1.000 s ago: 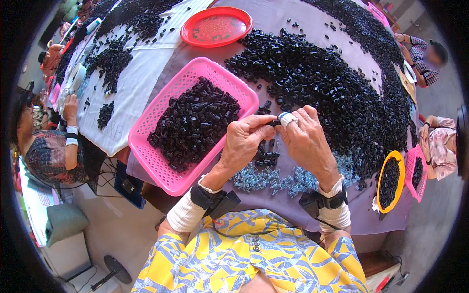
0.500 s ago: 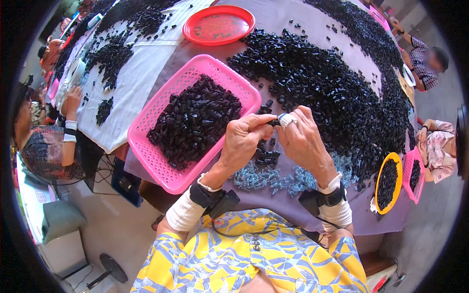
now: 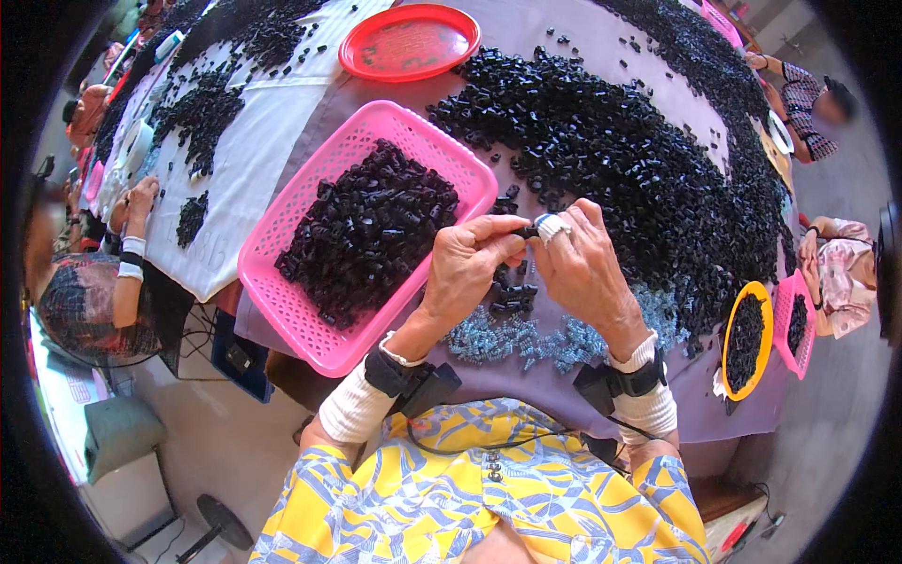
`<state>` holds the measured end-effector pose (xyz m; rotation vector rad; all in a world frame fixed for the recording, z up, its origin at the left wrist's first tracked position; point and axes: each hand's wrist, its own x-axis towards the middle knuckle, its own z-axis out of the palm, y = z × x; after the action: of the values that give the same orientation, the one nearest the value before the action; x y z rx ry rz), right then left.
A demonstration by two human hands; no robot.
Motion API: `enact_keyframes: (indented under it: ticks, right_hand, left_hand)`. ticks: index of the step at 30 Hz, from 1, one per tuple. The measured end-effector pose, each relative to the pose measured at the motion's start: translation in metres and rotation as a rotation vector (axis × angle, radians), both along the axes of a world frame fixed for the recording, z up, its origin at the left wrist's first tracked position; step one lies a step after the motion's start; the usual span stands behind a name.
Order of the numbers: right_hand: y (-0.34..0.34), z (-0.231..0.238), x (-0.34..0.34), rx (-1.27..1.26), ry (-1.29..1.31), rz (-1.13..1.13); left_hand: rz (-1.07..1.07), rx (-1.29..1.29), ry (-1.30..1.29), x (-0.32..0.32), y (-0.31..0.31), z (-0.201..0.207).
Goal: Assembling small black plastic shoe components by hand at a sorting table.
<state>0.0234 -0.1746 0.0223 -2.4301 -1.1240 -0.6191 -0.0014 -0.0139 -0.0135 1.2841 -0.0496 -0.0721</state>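
Note:
My left hand (image 3: 467, 263) and my right hand (image 3: 584, 268) meet above the table, thumbs and fingers pinched around one small black plastic piece (image 3: 528, 232). Much of that piece is hidden by the fingertips. White wrapping covers a finger of my right hand. Left of my hands, a pink perforated basket (image 3: 266, 254) holds a heap of black plastic pieces (image 3: 371, 230). Below my hands, small coiled metal springs (image 3: 489, 336) lie in a loose band. A few black pieces (image 3: 512, 299) lie between my wrists.
A large pile of black pieces (image 3: 601, 141) spreads beyond my hands. A red oval tray (image 3: 409, 42) lies at the back. To the right stand a yellow basket (image 3: 728, 352) and a pink basket (image 3: 799, 362). Other people sit along both sides.
My hands keep their pinch on the black piece with hardly any shift. The whole view has moved slightly, and the person at left has shifted a hand.

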Motion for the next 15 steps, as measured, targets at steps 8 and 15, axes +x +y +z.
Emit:
enact_keyframes:
  ticks: [8, 15]
  right_hand:
    - [-0.005, -0.004, 0.001, 0.002, -0.016, 0.036]
    - [0.0, -0.011, 0.006, 0.144, 0.05, 0.11]
  left_hand:
    - [-0.051, -0.023, 0.052, 0.0, 0.002, 0.007]
    - [-0.063, -0.111, 0.094, -0.001, 0.008, 0.008]
